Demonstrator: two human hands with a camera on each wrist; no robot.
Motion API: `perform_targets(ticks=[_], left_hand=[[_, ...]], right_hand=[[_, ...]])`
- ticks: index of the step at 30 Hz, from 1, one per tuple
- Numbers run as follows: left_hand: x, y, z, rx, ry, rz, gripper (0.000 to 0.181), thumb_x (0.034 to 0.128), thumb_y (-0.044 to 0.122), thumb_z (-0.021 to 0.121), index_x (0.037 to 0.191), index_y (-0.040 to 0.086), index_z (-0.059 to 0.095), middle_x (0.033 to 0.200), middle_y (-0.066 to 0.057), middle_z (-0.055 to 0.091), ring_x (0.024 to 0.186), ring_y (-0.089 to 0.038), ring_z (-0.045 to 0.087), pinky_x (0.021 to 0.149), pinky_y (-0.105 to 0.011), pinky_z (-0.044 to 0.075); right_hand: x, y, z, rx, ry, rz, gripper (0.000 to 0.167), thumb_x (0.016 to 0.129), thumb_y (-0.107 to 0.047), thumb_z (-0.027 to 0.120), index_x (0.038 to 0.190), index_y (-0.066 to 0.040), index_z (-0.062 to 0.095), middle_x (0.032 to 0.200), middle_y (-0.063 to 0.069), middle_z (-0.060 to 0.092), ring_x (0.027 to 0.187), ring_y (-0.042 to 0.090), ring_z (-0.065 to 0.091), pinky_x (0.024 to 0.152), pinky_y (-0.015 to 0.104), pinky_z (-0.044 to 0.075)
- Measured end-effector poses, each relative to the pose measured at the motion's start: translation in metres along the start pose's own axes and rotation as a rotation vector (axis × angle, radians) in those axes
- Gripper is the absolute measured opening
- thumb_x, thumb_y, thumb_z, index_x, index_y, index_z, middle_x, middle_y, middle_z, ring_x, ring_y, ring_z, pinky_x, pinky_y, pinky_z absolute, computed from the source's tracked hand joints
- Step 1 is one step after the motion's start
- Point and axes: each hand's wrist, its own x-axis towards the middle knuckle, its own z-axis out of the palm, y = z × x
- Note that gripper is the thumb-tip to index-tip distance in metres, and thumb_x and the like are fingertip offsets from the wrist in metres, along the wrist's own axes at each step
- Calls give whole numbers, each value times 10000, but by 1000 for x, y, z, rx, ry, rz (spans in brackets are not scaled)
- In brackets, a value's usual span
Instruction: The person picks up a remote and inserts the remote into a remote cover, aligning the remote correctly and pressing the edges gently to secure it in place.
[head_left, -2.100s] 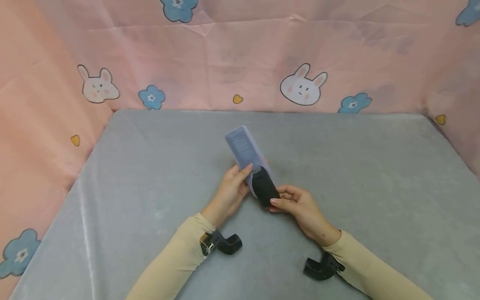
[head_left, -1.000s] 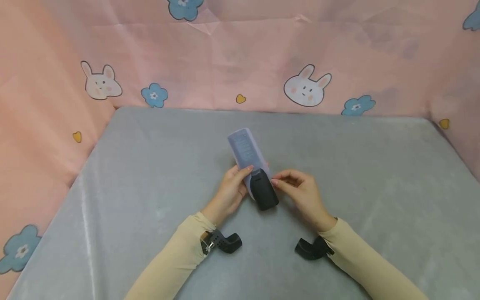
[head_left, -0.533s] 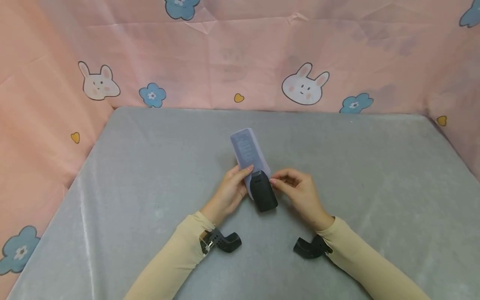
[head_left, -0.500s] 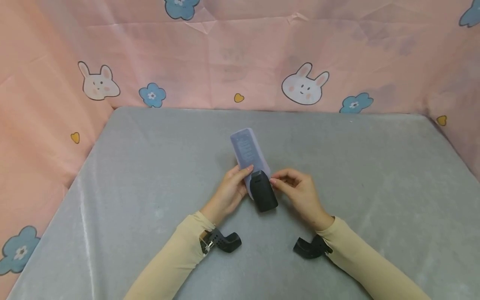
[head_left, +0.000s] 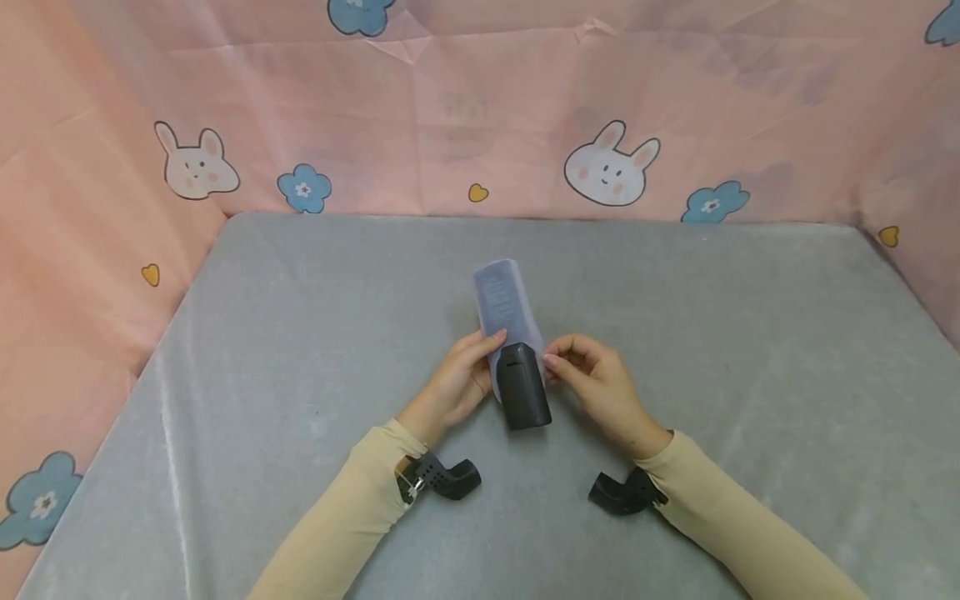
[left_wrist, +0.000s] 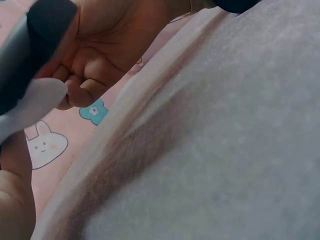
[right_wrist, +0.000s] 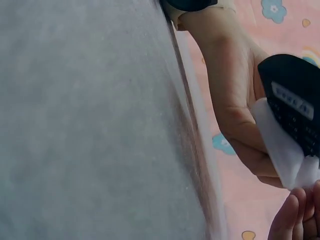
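Observation:
Above the grey table, the left hand (head_left: 453, 379) grips a pale lavender, flat sleeve-like piece (head_left: 506, 304) by its left side, thumb on top. A black rounded object (head_left: 523, 387) lies over its lower end and juts out toward the person. The right hand (head_left: 603, 387) pinches the lavender piece's right edge between thumb and fingertips. Small pale lettering shows on the black object (right_wrist: 295, 102) in the right wrist view, beside the whitish piece (right_wrist: 280, 145). In the left wrist view the black object (left_wrist: 30, 55) is blurred.
A grey cloth-covered table (head_left: 300, 292) extends around both hands. Behind it hangs a pink curtain (head_left: 450, 100) printed with rabbits, blue flowers and yellow hearts. Black camera mounts (head_left: 450, 479) sit on both wrists, over beige sleeves.
The right hand has moved up from the black object's lower end to the lavender piece's right edge. The lavender piece and the black object have turned more upright in the head view.

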Motion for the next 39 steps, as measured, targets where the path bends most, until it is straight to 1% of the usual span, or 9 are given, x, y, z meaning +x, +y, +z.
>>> perform_targets(ticks=[7,11,14,19,22,25,31,35,39], left_hand=[[-2,2,0,-41,-66,-21,441,991,32,314,1387,-154,262,1010,14,616,930,-88,609,842,-231,495],[-2,2,0,-62,-72,-9,440,999,32,292,1396,-151,240,1018,14,610,940,-91,607,852,-233,490],[-2,1,0,-82,-66,4,431,1007,31,281,1398,-145,235,1011,10,618,938,-96,608,838,-241,497],[-1,0,-1,-108,-44,19,407,1013,29,281,1384,-138,261,1003,10,623,933,-102,610,812,-248,508],[0,-1,-1,-109,-36,26,395,1014,27,283,1375,-131,278,1010,13,616,944,-101,603,820,-245,502],[0,-1,0,-97,-33,29,400,1010,25,292,1380,-126,278,1037,15,610,974,-104,592,848,-250,490],[0,-2,1,-72,-30,23,426,1006,28,312,1403,-117,262,1123,-19,587,1047,-129,564,928,-289,458],[-1,-2,1,-64,-27,19,428,1010,33,313,1409,-113,260,1185,-59,561,1080,-148,552,972,-322,437],[0,-3,1,-66,-23,14,431,1008,32,312,1412,-108,260,1160,-50,567,1055,-137,569,958,-305,448]], right_hand=[[1,-1,-3,55,-10,16,127,896,72,568,907,193,531,763,-6,600,698,87,582,645,236,525],[0,-2,-2,58,17,9,83,882,67,594,905,138,557,772,3,610,701,96,588,640,235,524],[-1,-2,-1,79,49,-1,97,870,47,624,894,107,551,781,10,611,707,100,591,644,234,524],[-1,-3,0,115,43,-33,188,849,34,659,914,161,536,830,23,620,765,109,610,700,226,534],[-2,-3,-1,87,25,-38,171,839,61,658,931,166,559,861,33,629,793,110,618,714,209,530],[-2,-2,-1,40,28,-33,131,835,71,655,922,146,591,854,50,634,779,104,617,695,197,519],[-1,-1,-2,-44,57,-44,120,849,14,669,895,119,630,835,124,639,750,91,611,683,196,514],[-1,-1,0,-104,75,-82,63,844,53,655,873,108,644,816,171,639,729,66,604,664,177,511],[-1,1,1,-163,76,-148,37,826,126,630,856,109,645,802,200,627,731,48,589,653,150,497]])
